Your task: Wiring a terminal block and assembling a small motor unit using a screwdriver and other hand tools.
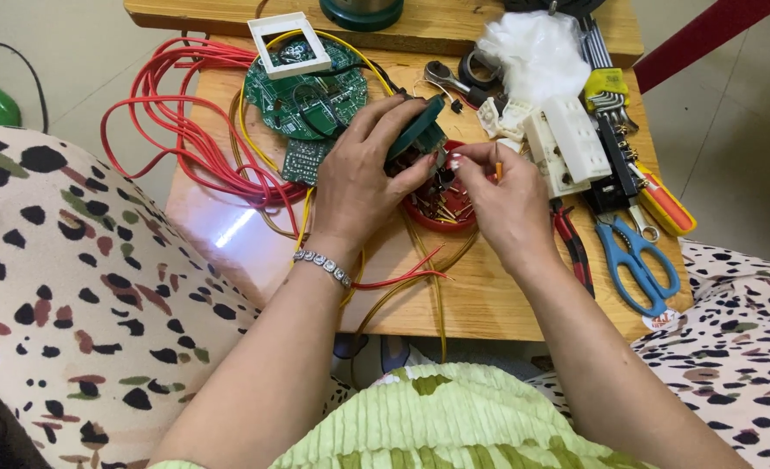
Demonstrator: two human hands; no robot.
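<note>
Holding a small dark green part (415, 130) in a tight grip, the left hand (363, 178) is keeping it just above the red dish (441, 208) of little pins on the wooden surface (489, 295). The right hand (498, 200) is pinching a thin orange wire (498, 162) beside it.
</note>
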